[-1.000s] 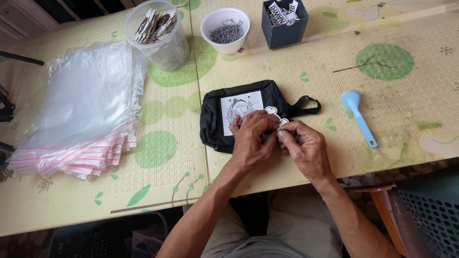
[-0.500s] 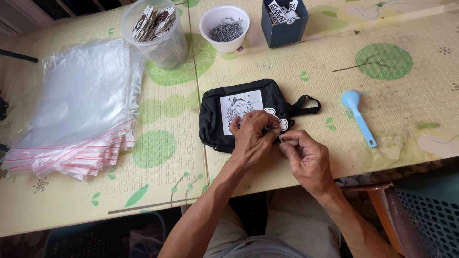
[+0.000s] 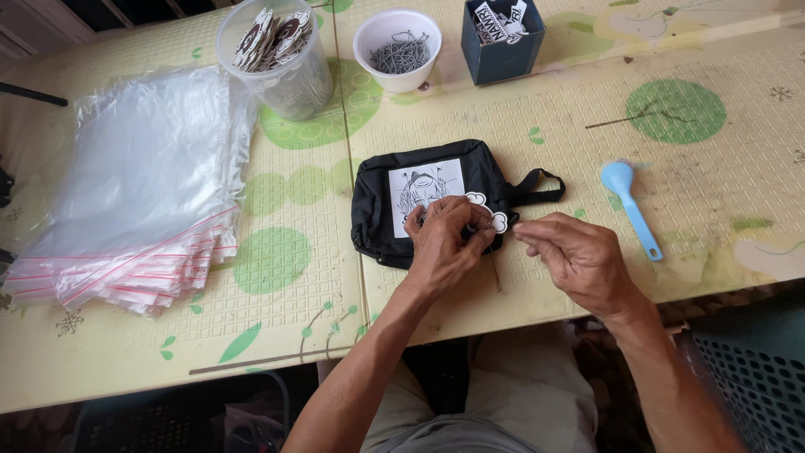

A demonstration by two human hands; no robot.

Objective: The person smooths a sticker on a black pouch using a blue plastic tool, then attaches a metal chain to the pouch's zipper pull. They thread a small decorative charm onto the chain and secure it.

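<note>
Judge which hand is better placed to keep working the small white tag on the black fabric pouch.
Left, probably. The left hand rests on the black fabric pouch with its fingertips at the small white tag. The right hand sits beside the pouch on the table, fingers pinched together; what they hold is unclear.

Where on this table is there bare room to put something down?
Bare table lies between the blue box and the blue spoon, and between the plastic bags and the black pouch. Around the cups it is crowded.
</note>
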